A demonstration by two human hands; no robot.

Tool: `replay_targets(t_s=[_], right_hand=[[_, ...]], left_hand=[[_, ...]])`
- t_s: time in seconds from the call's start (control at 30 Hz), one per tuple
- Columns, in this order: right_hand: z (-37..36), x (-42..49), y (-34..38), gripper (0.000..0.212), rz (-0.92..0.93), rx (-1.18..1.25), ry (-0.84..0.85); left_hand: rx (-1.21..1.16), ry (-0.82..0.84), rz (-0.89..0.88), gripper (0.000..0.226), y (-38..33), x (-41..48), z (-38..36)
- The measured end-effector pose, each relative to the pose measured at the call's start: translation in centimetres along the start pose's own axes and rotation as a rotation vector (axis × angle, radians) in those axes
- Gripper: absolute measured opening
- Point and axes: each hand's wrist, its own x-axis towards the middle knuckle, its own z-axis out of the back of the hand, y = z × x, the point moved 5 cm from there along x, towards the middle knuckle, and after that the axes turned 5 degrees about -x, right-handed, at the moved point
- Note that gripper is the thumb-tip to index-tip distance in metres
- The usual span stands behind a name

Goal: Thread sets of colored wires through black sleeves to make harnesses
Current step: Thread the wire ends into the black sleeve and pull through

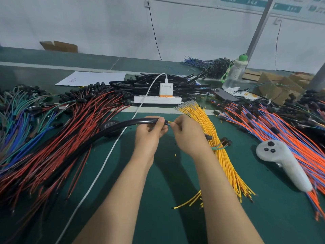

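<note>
My left hand grips the right end of a long black sleeve that curves away to the left over the green mat. My right hand pinches a small set of wires just right of the sleeve's mouth; a short yellow wire tip shows between the two hands. Black caps and green wire ends stick out behind my right hand. Under that hand lies a bundle of yellow wires. A heap of spare black sleeves lies at the back.
Red-and-black wires cover the left, blue-green ones the far left, orange-blue ones the right. A white controller lies right. A power strip with charger and white cable, a tape roll, a bottle.
</note>
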Motion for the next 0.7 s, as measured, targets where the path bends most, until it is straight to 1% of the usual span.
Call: replay_targets(t_s=[0.13, 0.23, 0.33, 0.43, 0.57, 0.7], right_hand=[[0.0, -0.1, 0.0, 0.013, -0.006, 0.049, -0.051], [0.4, -0.3, -0.4, 0.009, 0.005, 0.2, -0.069], [0.8, -0.4, -1.2, 0.008, -0.024, 0.331, -0.041], [0.8, -0.3, -1.4, 0.013, -0.052, 0.354, -0.045], [0.5, -0.2, -1.6, 0.01, -0.106, 0.374, -0.049], [0.4, -0.2, -1.7, 0.008, -0.115, 0.404, -0.048]], left_hand=[[-0.035, 0.007, 0.009, 0.013, -0.1, -0.1, -0.1], [-0.064, 0.011, 0.021, 0.014, -0.1, -0.2, -0.1], [-0.068, 0.007, 0.032, 0.014, -0.1, -0.2, -0.1], [-0.069, 0.004, 0.034, 0.014, 0.0, -0.1, 0.0], [-0.077, -0.001, 0.035, 0.015, 0.0, -0.1, 0.0], [-0.074, 0.0, 0.031, 0.014, 0.0, -0.1, 0.0]])
